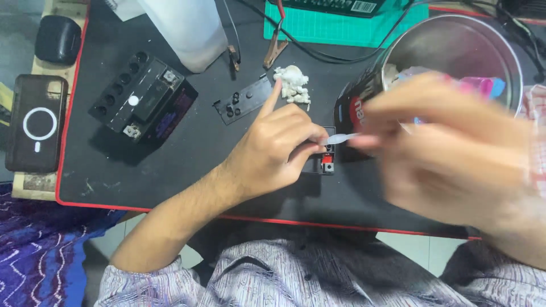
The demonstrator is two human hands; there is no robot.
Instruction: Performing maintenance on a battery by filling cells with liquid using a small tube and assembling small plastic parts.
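Phone (38, 122) far left | battery (143, 96) upper left, caps out | left hand (278, 150) centre, pinching white dropper (340, 138) over small black part (325, 161) | right hand (455, 148) blurred, grip unclear | tin (515, 54) upper right | risk: drips on surface (187, 170) from jostling.

We saw a black desk mat (142, 182) with a red edge covering the worktop, a green cutting mat (341, 28) at its far edge. Below its near edge showed pale floor tiles (114, 239) and blue patterned cloth (34, 250) at the left.
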